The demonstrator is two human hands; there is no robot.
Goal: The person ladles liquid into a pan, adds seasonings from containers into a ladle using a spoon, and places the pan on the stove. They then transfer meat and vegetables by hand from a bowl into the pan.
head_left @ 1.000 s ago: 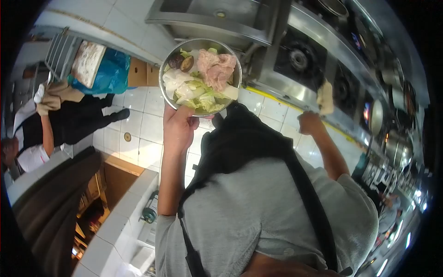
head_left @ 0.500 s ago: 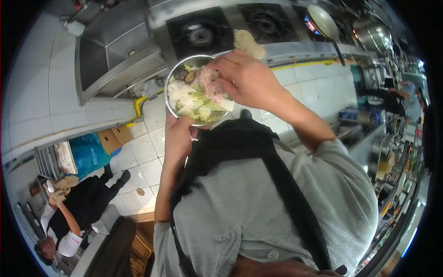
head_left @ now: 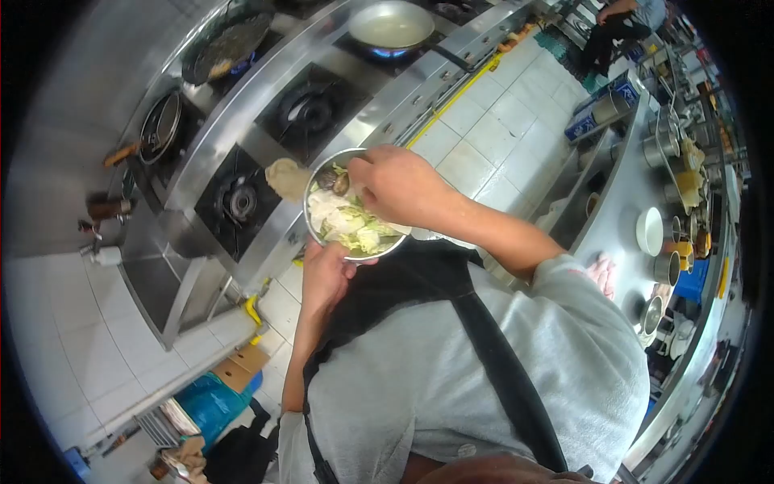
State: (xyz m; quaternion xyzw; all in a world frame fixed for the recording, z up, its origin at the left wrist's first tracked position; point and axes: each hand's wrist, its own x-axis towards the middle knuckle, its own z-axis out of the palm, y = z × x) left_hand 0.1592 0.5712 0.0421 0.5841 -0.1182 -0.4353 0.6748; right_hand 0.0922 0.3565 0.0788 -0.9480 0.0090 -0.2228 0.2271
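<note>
My left hand (head_left: 326, 273) grips the near rim of a round metal bowl (head_left: 307, 211), held up in front of my apron. Inside lie pieces of pale leafy cabbage (head_left: 355, 230) and dark mushroom pieces (head_left: 332, 179) along the far left side. Over the bowl's right side, my right hand (head_left: 399, 185) reaches in with its fingers curled together. Whatever is in those fingers is hidden behind the hand, and the pink meat seen earlier is out of sight. A beige cloth (head_left: 287, 178) hangs at the stove edge just beyond the bowl.
A pan (head_left: 392, 26) sits over a lit blue flame, its handle sticking out past the stove (head_left: 375, 121). Another pan (head_left: 161, 127) and a sink (head_left: 158, 278) are to the left. On the right, a steel counter (head_left: 609, 234) carries bowls and pots. A person (head_left: 617, 32) is at the far right.
My view has turned toward the right, bringing the lit pan and right counter further in. The bowl has moved along the stove with both hands. The pink meat is now covered by my right hand.
</note>
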